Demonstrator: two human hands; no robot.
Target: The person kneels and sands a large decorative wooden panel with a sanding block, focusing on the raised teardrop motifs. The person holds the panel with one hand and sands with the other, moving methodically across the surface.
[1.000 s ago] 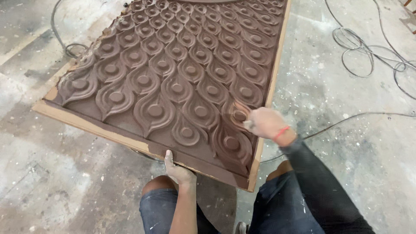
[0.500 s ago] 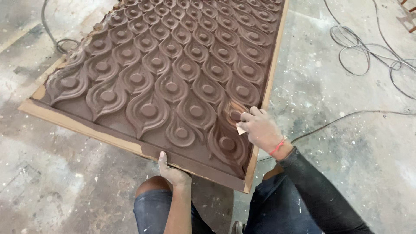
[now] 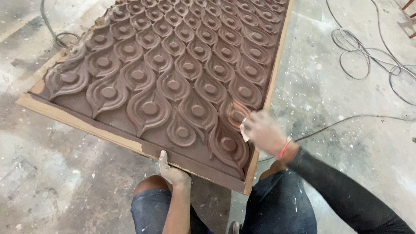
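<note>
Right grip: my right hand point(image 3: 264, 132) is curled shut on a small pale scrap point(image 3: 245, 130), maybe sandpaper (too blurred to tell), pressed against the carving.
Left grip: my left hand point(image 3: 172, 172) is clamped on the near edge of the carved panel point(image 3: 173, 78), thumb lying on top of the flat border, fingers hidden under it.
Under the right grip: the scrap touches a raised teardrop scale beside the panel's right edge; that spot looks a little lighter than the brown around it.
Between the grips: the near right corner of the panel, its dark brown border meeting a pale raw wooden frame point(image 3: 273, 78).
Beyond the grips: rows of overlapping teardrop scales, each with a round boss, running away from me to the top of the view.
Wrist: a red band point(image 3: 284, 147) sits just behind the right hand, then a dark sleeve point(image 3: 346, 195).
Below the grips: my knees in blue jeans point(image 3: 277, 203).
Further out: stained concrete floor point(image 3: 65, 173), grey cable loops point(image 3: 364, 56) well to the right.
</note>
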